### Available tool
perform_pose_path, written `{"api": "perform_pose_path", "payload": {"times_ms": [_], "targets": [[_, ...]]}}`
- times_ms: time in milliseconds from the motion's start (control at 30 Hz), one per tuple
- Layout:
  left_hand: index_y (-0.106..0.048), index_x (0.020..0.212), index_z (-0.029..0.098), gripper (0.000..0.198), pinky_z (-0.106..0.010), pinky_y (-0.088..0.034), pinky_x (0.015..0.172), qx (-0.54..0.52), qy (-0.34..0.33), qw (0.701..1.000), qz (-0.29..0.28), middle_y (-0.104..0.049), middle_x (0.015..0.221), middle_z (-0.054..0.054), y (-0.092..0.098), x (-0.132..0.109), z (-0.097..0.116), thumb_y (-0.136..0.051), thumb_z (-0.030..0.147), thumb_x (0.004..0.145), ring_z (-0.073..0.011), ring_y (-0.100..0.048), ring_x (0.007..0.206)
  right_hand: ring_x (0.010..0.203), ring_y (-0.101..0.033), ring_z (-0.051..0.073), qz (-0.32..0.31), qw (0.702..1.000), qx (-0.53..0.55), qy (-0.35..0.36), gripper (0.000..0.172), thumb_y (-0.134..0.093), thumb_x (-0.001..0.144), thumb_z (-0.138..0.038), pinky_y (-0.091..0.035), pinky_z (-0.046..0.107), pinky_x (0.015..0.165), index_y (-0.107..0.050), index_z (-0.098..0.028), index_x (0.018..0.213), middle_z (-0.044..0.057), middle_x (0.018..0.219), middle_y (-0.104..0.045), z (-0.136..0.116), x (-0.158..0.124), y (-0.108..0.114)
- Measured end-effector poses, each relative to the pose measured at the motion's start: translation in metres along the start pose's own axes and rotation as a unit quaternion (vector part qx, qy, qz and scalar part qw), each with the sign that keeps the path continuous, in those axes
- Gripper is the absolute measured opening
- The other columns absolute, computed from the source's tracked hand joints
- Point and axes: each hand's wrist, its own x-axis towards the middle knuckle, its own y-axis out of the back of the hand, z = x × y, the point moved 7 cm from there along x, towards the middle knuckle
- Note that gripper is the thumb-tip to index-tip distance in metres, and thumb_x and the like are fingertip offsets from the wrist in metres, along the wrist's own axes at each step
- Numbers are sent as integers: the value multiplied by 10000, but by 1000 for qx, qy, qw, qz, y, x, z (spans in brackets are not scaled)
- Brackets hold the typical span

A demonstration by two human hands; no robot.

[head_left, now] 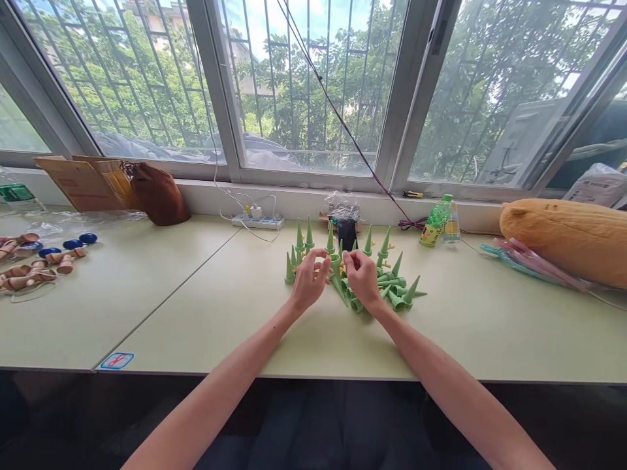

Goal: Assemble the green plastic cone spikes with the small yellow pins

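Note:
My left hand (312, 279) is curled, its fingertips at the wide end of a green watering spike (337, 282) that tilts with its point downward. Close by on the right, my right hand (362, 275) is closed in a pinch; a speck of yellow shows near its fingertips, and what it grips is hidden. Around both hands stand several green spikes (383, 248) with their points up, some with small yellow valves (390, 247). Beside my right wrist lies a pile of loose green spikes (399, 300). A black upright object (347, 234) stands just behind the hands.
A power strip (259, 222) with white cables sits near the window ledge. Further right are a green bottle (435, 222) and an orange plush (563, 241). Wooden pieces with blue balls (73, 244) lie at the left, near a brown bag (159, 194) and cardboard (81, 184).

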Motion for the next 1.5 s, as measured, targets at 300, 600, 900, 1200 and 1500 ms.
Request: {"api": "perform_pose_path", "payload": {"times_ms": [300,600,900,1200,1500], "targets": [[-583,575,129,715,-221,-380,332,-132,165,969,-131,-563,511,-57,-21,-5,-19,-297,708,881,-117,-527,376,530,-417,120,-6,998,55,-1,369,-439,918,-537,-357,249,524,-500,-207,764,-23,596,-471,-4,-3,1],[-620,712,108,614,-233,-418,355,-181,191,952,-157,-677,747,-123,-24,-8,-19,-421,669,864,-129,-579,441,538,-415,129,-30,998,46,1,369,-431,919,-530,-356,252,526,-488,-211,744,-20,589,-462,-2,-2,-3],[-470,749,174,387,-199,-386,369,-102,107,976,-158,-540,568,20,-18,-6,-12,-553,535,861,-94,-539,415,519,-370,113,-25,999,33,3,367,-495,897,-497,-318,253,507,-531,-193,693,-20,583,-473,1,0,-2],[-515,781,164,320,-211,-432,428,-1,27,993,-116,-585,733,3,-14,-5,-12,-614,464,832,-64,-523,450,512,-346,105,-38,999,24,-3,357,-514,885,-460,-290,249,499,-501,-191,650,-31,555,-442,5,2,-4],[-618,872,178,272,-213,-487,511,118,-63,988,-76,-578,874,-26,-11,-2,-6,-574,446,874,-70,-543,554,514,-357,102,-20,1000,16,-10,351,-504,893,-439,-295,241,506,-507,-185,651,-27,559,-460,5,0,-2]]}}
